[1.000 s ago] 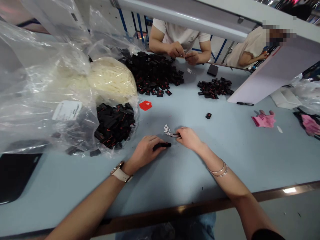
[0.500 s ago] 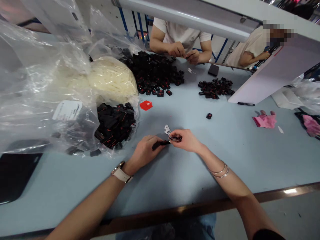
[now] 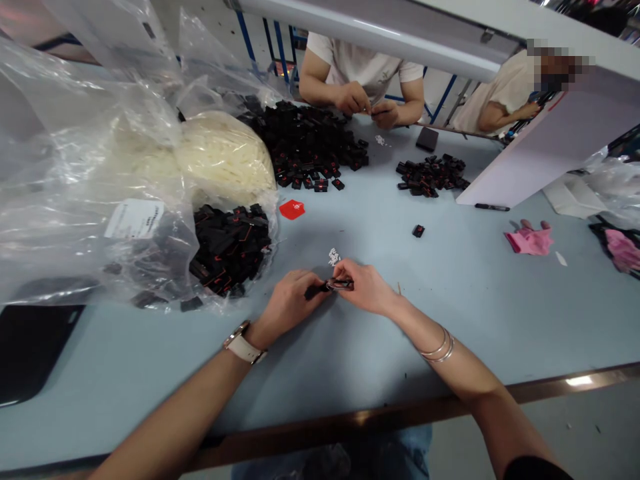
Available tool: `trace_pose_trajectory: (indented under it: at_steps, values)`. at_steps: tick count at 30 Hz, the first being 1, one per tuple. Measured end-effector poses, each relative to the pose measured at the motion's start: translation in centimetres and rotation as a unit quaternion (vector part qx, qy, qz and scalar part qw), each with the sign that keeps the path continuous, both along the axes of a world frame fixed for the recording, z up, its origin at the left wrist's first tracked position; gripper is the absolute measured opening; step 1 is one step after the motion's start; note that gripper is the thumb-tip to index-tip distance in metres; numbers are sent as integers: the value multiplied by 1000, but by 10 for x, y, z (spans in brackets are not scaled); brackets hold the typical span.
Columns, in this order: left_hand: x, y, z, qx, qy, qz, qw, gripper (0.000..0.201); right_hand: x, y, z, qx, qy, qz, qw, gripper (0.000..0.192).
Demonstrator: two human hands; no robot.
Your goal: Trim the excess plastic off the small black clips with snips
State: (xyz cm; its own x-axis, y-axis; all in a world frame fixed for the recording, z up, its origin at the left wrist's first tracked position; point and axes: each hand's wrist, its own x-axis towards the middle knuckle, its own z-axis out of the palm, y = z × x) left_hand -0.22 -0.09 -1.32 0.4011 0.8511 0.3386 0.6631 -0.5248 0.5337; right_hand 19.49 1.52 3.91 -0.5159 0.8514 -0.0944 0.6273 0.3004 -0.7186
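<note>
My left hand [image 3: 293, 300], with a watch on its wrist, is closed on a black plastic piece [image 3: 314, 291]. My right hand [image 3: 367, 285] grips a slim, dark, shiny tool [image 3: 342, 283] that looks like tweezers; the fingers partly cover it. Its tip meets the right end of the black piece, and the exact contact is hidden. Just beyond the fingers lies a little heap of tiny white parts [image 3: 333, 256] on the blue-grey table [image 3: 350, 373].
At left a clear plastic bag [image 3: 165, 260] holds black parts. Behind it stand a bag of cream pieces [image 3: 225, 157] and a black heap [image 3: 310, 143]. A red tag [image 3: 292, 209], a lone black part [image 3: 418, 231] and a pink glove [image 3: 530, 239] lie around. A co-worker's hands [image 3: 367, 107] work opposite.
My right hand has shifted slightly left and turned, bringing the tool from beside the white heap onto the end of the black piece. My left hand stays almost still.
</note>
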Motion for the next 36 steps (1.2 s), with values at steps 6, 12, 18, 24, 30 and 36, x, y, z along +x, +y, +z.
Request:
trace_pose_trajectory:
  at_steps: [6,12,18,24,30,36]
  values:
    - [0,0,0,2,7,0,1000,21,-2,-2,-3,5,-17,5,1000,18]
    - [0,1,0,5,1,-5,1000,21,-5,-4,-3,4,-28,15,999,19]
    - [0,0,5,-10,1,11,1000,22,-1,-1,-2,14,1,-2,1000,16]
    - [2,-1,7,-11,-4,11,1000,24,4,3,0,-4,65,-18,998,19]
    - [1,-1,6,-11,-4,8,1000,23,0,-1,-4,2,39,-1,999,17]
    - [1,-1,5,-11,-2,5,1000,23,-1,1,-11,-16,93,-35,995,10]
